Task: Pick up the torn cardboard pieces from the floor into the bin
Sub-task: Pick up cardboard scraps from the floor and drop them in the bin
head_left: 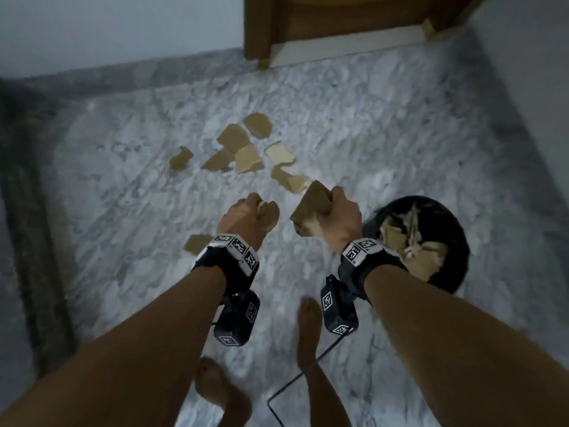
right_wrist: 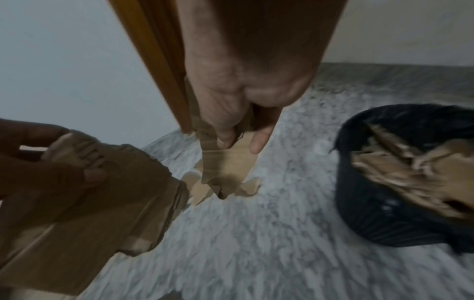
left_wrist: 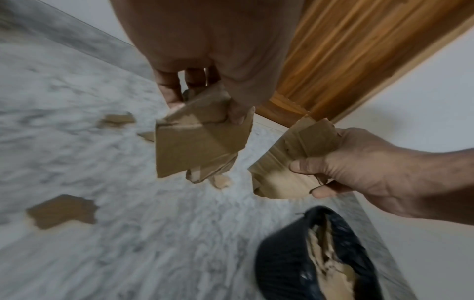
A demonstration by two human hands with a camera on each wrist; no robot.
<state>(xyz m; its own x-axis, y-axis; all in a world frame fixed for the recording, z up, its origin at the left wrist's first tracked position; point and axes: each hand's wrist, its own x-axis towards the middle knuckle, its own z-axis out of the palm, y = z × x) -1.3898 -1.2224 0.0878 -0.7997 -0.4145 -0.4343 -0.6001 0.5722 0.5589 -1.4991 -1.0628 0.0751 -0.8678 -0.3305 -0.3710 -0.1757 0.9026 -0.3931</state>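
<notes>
Marble floor (head_left: 354, 124) fills most of the head view, with a wooden door (head_left: 338, 16) at the top and my black bin (head_left: 462, 241), already holding torn cardboard, at centre right. Loose cardboard pieces (head_left: 243, 149) lie scattered above centre, and one more (head_left: 197, 243) sits by my left wrist. My left hand (head_left: 243, 220) grips a cardboard scrap (left_wrist: 195, 146), and my right hand (head_left: 341, 217) clutches another piece (head_left: 311, 208) just left of the bin.

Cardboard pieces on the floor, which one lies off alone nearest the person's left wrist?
The lone cardboard piece just left of the left wrist; the other pieces cluster farther ahead toward the door.
</notes>
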